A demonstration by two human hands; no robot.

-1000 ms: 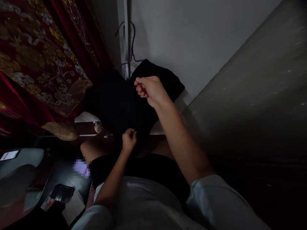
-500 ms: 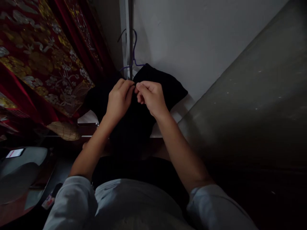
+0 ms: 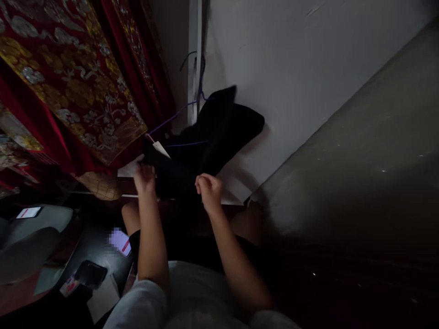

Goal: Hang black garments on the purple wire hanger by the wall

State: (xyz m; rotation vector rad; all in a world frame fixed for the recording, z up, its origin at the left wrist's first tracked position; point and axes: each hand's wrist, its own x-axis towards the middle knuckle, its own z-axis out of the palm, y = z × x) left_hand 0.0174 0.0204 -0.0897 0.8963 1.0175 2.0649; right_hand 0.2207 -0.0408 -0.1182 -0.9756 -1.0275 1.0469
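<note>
A black garment (image 3: 236,132), perhaps a shirt, hangs crookedly from a thin purple hanger (image 3: 202,93) hooked at a pale upright post. The left part of the hanger shows bare of cloth, while fabric still covers its right side. My left hand (image 3: 145,177), a little blurred, is closed at the garment's left edge, below a small pale tag (image 3: 160,148). Lower on the front, my right hand (image 3: 210,189) is closed in a fist on the black cloth. Dark fabric hides the exact folds between my fingers.
Red cloth with gold and silver embroidery (image 3: 78,87) hangs at the left. A lit phone (image 3: 120,241) and a dark case-like item (image 3: 91,274) lie on a dark surface at lower left; another phone (image 3: 29,213) lies farther left. A grey wall (image 3: 291,55) rises behind.
Both hands have come down toward my body and moved apart from their meeting point at the collar. The garment has slipped off the hanger's left side, baring the purple wire and the tag.
</note>
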